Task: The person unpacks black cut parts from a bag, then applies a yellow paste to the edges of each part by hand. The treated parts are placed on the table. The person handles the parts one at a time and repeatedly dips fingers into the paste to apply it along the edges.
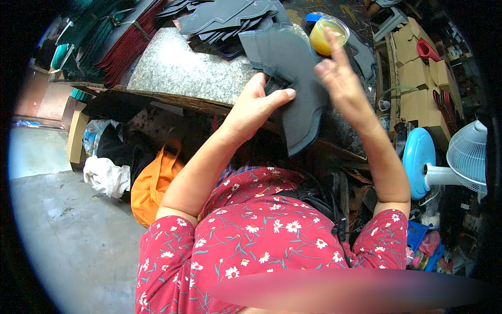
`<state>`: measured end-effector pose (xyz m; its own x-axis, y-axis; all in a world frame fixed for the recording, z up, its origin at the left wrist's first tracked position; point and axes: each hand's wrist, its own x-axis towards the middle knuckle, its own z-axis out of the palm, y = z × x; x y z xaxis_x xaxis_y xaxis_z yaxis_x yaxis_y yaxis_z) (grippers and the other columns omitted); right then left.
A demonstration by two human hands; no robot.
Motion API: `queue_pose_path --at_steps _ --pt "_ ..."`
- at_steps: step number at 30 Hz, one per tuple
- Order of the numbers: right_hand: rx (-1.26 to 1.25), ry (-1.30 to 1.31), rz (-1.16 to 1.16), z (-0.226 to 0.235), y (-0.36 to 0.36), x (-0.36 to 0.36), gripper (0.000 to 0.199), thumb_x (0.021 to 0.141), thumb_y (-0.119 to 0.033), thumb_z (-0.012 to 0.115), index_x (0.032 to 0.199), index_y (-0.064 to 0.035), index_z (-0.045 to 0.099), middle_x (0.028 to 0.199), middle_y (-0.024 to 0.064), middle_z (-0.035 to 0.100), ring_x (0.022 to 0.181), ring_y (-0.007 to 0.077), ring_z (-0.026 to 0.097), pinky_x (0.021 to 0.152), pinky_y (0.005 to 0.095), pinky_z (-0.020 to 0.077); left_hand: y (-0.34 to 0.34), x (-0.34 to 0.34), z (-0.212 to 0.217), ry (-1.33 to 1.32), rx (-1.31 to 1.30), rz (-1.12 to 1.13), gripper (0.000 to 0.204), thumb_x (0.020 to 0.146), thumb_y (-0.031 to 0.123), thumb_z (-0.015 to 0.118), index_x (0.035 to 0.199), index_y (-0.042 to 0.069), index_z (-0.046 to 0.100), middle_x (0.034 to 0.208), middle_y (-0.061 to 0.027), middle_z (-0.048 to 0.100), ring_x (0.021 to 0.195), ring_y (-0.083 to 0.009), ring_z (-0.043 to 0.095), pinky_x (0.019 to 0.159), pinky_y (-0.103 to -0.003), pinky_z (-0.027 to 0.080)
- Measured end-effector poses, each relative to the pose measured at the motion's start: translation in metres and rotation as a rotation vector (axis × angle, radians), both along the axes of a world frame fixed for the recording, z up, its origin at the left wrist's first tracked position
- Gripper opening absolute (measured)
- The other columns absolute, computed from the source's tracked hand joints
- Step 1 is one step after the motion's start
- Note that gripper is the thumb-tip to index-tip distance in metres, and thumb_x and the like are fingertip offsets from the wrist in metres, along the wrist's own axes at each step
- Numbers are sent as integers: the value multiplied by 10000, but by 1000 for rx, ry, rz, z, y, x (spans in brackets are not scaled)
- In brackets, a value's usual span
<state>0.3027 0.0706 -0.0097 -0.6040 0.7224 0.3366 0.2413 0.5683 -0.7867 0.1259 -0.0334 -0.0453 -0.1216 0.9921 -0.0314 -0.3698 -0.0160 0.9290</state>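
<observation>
My left hand (254, 104) grips a stack of dark grey cut pieces (293, 78), thumb across the front, holding them over the edge of a stone slab. My right hand (341, 78) hovers just right of the stack, fingers apart, with the index finger raised toward a clear cup of yellow paste (328, 34). Whether a fingertip touches the stack I cannot tell. More dark cut pieces (225, 18) lie piled at the back of the slab.
The speckled stone slab (183, 68) rests on a wooden bench. Red and green flat bundles (120, 36) lie far left. An orange bag (151, 183) and white cloth (107, 175) sit on the floor. Cardboard boxes (418, 73) and a blue-based fan (460, 157) stand right.
</observation>
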Motion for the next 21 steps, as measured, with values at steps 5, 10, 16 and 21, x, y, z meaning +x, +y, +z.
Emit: queue_pose_path --at_steps 5,10,16,21 --pt "155 -167 20 -2 -18 -15 720 950 -119 602 1560 -200 229 1259 140 639 1005 251 670 923 325 504 -4 -9 3 -43 -35 -39 376 874 180 728 1173 3 586 1042 -67 666 913 -159 641 827 -310 534" --pt "170 -11 272 3 17 -10 532 1000 -475 450 1408 -144 534 1345 185 540 1255 291 489 1074 395 339 -14 -20 8 18 -65 -83 443 862 170 735 1235 -6 575 1090 -91 663 964 -164 634 863 -317 531" --pt "433 -181 250 -9 24 -23 714 972 -684 139 1336 -293 613 1569 141 311 1441 391 238 1174 517 126 -18 -19 11 148 -92 -205 555 817 262 776 1261 3 566 1108 -85 658 999 -174 619 892 -323 513" --pt "18 -66 392 -17 31 -20 964 870 -818 68 1362 -176 592 1580 88 303 1483 281 199 1204 482 88 -19 -24 16 168 -87 -300 552 800 277 786 1237 6 588 1081 -80 661 979 -164 617 881 -311 510"
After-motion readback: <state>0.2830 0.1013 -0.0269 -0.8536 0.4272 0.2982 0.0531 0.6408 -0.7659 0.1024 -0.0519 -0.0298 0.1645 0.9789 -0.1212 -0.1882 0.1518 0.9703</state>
